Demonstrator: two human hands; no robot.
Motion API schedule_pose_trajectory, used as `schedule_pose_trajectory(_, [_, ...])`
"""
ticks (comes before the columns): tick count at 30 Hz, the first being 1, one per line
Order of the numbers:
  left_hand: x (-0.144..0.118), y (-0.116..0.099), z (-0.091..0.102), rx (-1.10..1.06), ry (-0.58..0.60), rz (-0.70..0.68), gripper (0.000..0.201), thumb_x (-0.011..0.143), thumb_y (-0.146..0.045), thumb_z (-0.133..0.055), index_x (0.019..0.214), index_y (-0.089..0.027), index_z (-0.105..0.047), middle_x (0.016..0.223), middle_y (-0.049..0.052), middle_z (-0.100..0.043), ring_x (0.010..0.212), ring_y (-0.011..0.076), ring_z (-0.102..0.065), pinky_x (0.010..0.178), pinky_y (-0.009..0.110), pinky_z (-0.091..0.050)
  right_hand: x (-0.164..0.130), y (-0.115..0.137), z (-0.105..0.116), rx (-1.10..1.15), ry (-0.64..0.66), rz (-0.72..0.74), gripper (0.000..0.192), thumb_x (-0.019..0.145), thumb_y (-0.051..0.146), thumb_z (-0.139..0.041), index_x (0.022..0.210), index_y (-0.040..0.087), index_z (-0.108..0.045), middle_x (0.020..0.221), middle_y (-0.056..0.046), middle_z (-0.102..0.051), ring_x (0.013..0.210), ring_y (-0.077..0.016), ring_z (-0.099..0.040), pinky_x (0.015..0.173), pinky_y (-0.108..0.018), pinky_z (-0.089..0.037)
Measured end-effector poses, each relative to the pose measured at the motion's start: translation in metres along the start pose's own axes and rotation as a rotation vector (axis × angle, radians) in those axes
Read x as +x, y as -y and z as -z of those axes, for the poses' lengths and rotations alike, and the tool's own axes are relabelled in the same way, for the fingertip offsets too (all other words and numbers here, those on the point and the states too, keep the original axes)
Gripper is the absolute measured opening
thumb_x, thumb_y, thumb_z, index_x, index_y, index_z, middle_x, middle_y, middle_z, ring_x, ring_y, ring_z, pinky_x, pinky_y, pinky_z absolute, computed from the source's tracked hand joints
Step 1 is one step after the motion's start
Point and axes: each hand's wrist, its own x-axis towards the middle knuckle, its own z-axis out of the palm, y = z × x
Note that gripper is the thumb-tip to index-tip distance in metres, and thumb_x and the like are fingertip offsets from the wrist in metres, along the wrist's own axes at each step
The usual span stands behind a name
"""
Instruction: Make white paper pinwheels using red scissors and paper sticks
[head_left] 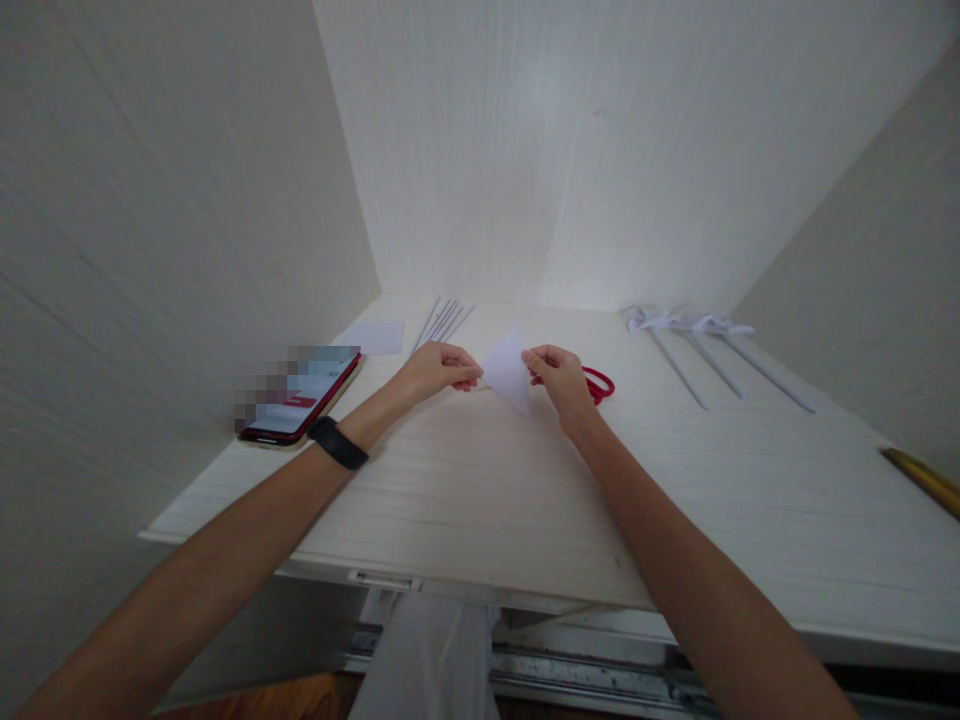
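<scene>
A small white sheet of paper (508, 372) stands on edge above the pale wooden desk (480, 500), folded to a pointed shape. My left hand (436, 369) pinches its left side and my right hand (559, 379) pinches its right side. A black band sits on my left wrist. Red-handled scissors (600, 384) lie on the desk just behind my right hand, partly hidden by it.
A red phone (304, 397) lies at the left by the wall, with a white paper piece (371, 337) and several thin white sticks (442, 322) behind it. Three paper pinwheels on sticks (694, 345) lie at the back right. A gold object (926, 480) pokes in at the right edge.
</scene>
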Motion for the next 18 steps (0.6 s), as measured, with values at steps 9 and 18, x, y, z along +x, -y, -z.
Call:
schedule_pose_trajectory(9, [-0.007,-0.010,-0.004,0.005,0.021,0.043,0.010,0.071,-0.010,-0.067,0.061,-0.011,-0.066,0.055,0.000,-0.064,0.052,0.0077,-0.056,0.056,0.020,-0.044,0.000,0.002,0.001,0.067,0.012,-0.048,0.027,0.059,0.043,-0.067,0.064,0.017,-0.062,0.063,0.000,-0.056,0.057,-0.0114,-0.051,0.055,-0.027,-0.042])
schedule_pose_trajectory(18, [-0.009,-0.012,-0.002,0.081,0.091,0.010,0.012,0.066,-0.016,-0.068,0.055,-0.013,-0.065,0.050,0.000,-0.059,0.048,0.0076,-0.052,0.051,0.018,-0.043,-0.001,0.004,0.001,0.046,0.000,-0.029,0.024,0.060,0.041,-0.067,0.064,0.018,-0.063,0.061,0.000,-0.059,0.057,-0.0115,-0.051,0.057,-0.027,-0.043])
